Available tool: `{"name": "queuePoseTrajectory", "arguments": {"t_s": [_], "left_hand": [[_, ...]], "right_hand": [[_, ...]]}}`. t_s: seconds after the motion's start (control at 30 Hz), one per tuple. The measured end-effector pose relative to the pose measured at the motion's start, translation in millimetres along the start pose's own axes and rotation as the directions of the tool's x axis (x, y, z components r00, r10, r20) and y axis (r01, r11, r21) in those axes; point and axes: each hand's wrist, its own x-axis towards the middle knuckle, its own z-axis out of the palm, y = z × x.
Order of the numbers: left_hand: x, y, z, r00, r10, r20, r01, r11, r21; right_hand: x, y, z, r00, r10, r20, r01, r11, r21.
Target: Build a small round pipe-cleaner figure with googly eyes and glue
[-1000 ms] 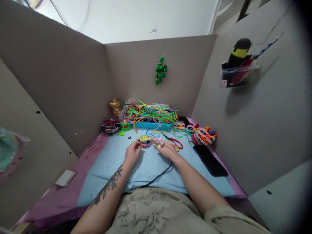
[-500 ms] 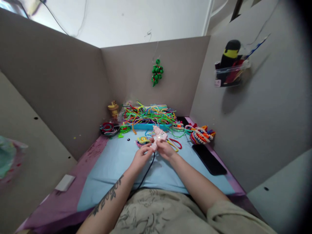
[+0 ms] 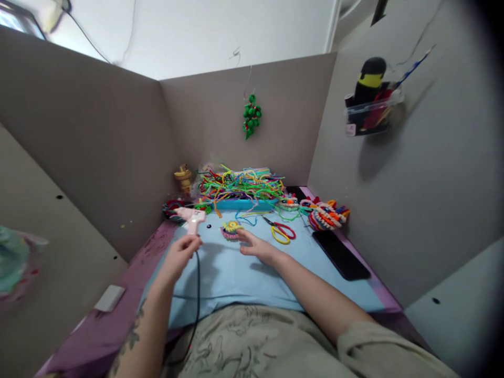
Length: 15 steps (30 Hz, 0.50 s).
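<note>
Strands (image 3: 244, 185) overflow the blue tray (image 3: 236, 205) beyond the pink glue gun (image 3: 194, 220).

No Words Clear Enough to Read

I can't read a single word or number. A small pale label (image 3: 350, 129) is on the see-through box (image 3: 366, 108) on the right wall (image 3: 405, 210). It has a pinkish mark, but it is too tiny and blurry. The pink glue gun (image 3: 192, 220) has a little bright spot, too small to tell. The shirt (image 3: 236, 341) has thin squiggly lines, maybe letters, maybe not.
</note>
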Motion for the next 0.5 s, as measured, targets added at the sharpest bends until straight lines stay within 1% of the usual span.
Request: {"name": "queuePoseTrajectory", "arguments": {"t_s": [0.07,0.1,0.17,0.23,0.37,0.43,0.5], "left_hand": [[1,-13,-31.4,0.996,-0.087,0.007,0.087,0.996,0.02],[2,-20,-43.9,0.993,-0.116,0.01,0.116,0.993,0.029],[4,-33,-62.4,0.986,-0.166,0.014,0.165,0.984,0.071],[8,-45,-74.4,0.98,-0.195,0.028,0.19,0.972,0.135],[20,-58,-93.1,0.981,-0.178,0.081,0.151,0.953,0.263],[22,-61,-102.4,0.985,-0.167,0.042,0.139,0.918,0.372],[20,-58,-108.0,0.986,-0.162,-0.034,0.159,0.866,0.474]], "right_hand": [[1,1,0,0.999,-0.007,-0.043,0.008,1.0,0.009],[1,0,0,0.997,-0.022,-0.07,0.022,1.0,0.011],[1,-3,0,0.992,-0.049,-0.115,0.05,0.999,0.003],[0,-7,-1,0.986,-0.07,-0.152,0.069,0.998,-0.01],[-1,-12,-4,0.971,-0.082,-0.224,0.078,0.997,-0.029],[0,-12,-7,0.965,-0.071,-0.251,0.063,0.997,-0.04],[0,-12,-10,0.957,-0.074,-0.281,0.061,0.997,-0.052]]}}
